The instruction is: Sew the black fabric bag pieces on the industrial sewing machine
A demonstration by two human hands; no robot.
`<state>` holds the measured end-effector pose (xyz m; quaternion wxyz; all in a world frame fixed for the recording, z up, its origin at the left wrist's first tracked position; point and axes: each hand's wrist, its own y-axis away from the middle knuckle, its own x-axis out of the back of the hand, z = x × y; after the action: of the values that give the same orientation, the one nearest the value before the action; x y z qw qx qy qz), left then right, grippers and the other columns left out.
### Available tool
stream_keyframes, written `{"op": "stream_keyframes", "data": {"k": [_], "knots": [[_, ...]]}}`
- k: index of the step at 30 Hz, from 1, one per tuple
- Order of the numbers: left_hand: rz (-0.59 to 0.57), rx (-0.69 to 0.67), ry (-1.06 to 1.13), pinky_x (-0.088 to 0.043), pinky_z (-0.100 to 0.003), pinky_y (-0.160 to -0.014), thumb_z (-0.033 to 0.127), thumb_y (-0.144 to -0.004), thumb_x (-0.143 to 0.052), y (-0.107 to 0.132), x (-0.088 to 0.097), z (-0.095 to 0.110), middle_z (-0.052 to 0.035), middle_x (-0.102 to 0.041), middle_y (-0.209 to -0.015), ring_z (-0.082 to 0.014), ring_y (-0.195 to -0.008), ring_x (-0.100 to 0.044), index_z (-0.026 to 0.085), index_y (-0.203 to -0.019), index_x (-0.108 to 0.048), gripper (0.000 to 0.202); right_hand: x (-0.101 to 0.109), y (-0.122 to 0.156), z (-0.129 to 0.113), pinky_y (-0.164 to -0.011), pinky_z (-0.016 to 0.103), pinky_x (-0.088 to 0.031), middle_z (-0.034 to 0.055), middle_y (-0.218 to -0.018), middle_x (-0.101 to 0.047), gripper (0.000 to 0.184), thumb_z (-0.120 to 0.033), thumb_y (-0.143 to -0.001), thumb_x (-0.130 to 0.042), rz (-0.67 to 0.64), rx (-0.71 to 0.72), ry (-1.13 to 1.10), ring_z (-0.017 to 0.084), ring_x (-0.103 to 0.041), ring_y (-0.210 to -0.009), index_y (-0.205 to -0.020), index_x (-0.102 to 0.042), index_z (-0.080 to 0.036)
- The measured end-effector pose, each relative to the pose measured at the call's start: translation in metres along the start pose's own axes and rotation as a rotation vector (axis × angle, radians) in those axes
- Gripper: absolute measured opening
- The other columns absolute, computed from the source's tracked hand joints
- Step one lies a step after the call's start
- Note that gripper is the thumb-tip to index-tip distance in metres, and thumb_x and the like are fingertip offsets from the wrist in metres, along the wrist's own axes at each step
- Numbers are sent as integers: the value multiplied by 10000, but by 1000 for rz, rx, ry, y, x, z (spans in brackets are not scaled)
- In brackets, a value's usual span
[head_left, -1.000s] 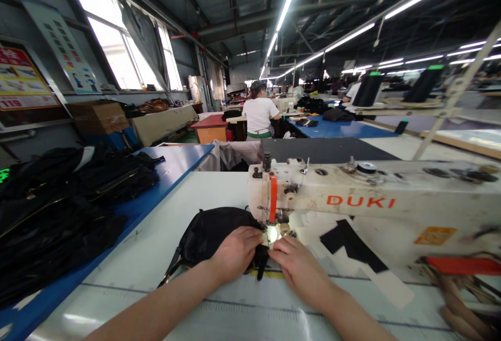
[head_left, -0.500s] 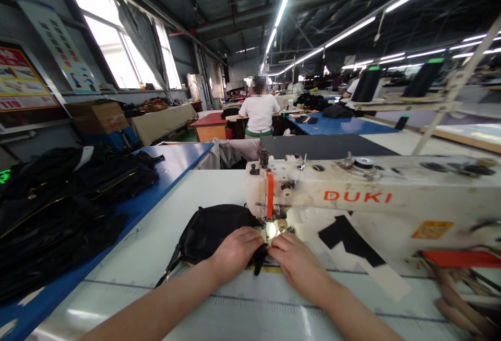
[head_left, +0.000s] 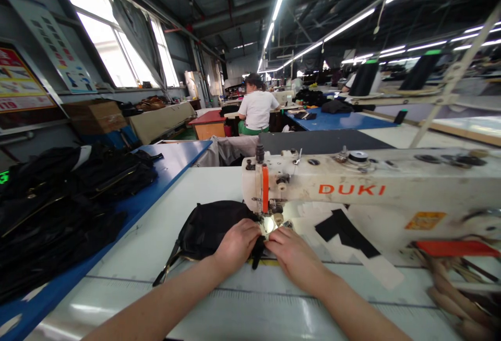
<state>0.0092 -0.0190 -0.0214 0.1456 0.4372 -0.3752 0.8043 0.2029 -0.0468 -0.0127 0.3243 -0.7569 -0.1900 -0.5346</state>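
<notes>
A black fabric bag piece [head_left: 213,226] with a zipper along its lower left edge lies on the pale sewing table [head_left: 129,262]. Its right end reaches under the needle area of a white sewing machine [head_left: 297,184] marked DUKI, where a small lamp glows. My left hand [head_left: 238,244] is closed, its fingertips pressing the fabric's right end just left of the needle. Close by on the right, my right hand [head_left: 291,252] pinches the same fabric edge with bent fingers. The fingertips of both hands nearly meet, and the needle point itself is hard to make out.
Black and white fabric scraps [head_left: 344,231] lie under the machine arm. A heap of black bags [head_left: 58,200] covers the blue table [head_left: 172,174] at left. Black thread cones [head_left: 364,79] stand on a rack at right. A person in white [head_left: 258,108] sits ahead.
The view has shifted slightly, so the machine appears a little higher and further left. My hands stay on the fabric by the needle. The person ahead has turned their head left.
</notes>
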Motion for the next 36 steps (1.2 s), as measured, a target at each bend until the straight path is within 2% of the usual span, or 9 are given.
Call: {"op": "stream_keyframes", "data": {"k": [7, 16, 20, 28, 36], "knots": [[-118, -134, -99, -501, -336, -896, 146, -913, -449, 1, 4, -1, -66, -675, -962, -183, -946, -604, 146, -961, -636, 193, -2, 0, 1, -833, 328, -407, 48, -914, -596, 208, -53, -814, -523, 7, 1, 0, 199, -487, -918, -922, -640, -188], [-196, -97, -87, -446, -349, -994, 95, -841, -459, 9, 17, 4, -77, -646, -1126, -197, -1074, -567, 138, -1124, -607, 322, -3, 1, 1, -810, 320, -426, 43, -885, -595, 239, -46, -820, -502, 63, -25, -67, 194, -492, -892, -931, -650, -197], [-205, -127, -61, -424, -354, -1014, 123, -840, -432, 11, 23, 8, -95, -629, -1146, -204, -1096, -549, 123, -1139, -595, 340, -4, -2, 0, -810, 334, -433, 50, -896, -588, 274, -27, -811, -479, 108, -79, -58, 204, -492, -897, -966, -636, -190], [-234, -143, -62, -423, -392, -1006, 281, -870, -484, 10, 29, 8, -115, -614, -1148, -236, -1096, -546, 128, -1148, -580, 332, -7, -7, -2, -827, 341, -428, 53, -899, -579, 202, -60, -827, -499, 49, -75, 26, 210, -486, -912, -921, -628, -182], [-225, -142, -69, -427, -389, -1003, 281, -892, -465, 6, 25, -2, -108, -615, -1139, -227, -1093, -549, 144, -1143, -583, 310, -4, -11, -3, -823, 343, -396, 53, -889, -568, 197, -69, -837, -483, 52, -100, 57, 209, -474, -905, -919, -622, -182]]}}
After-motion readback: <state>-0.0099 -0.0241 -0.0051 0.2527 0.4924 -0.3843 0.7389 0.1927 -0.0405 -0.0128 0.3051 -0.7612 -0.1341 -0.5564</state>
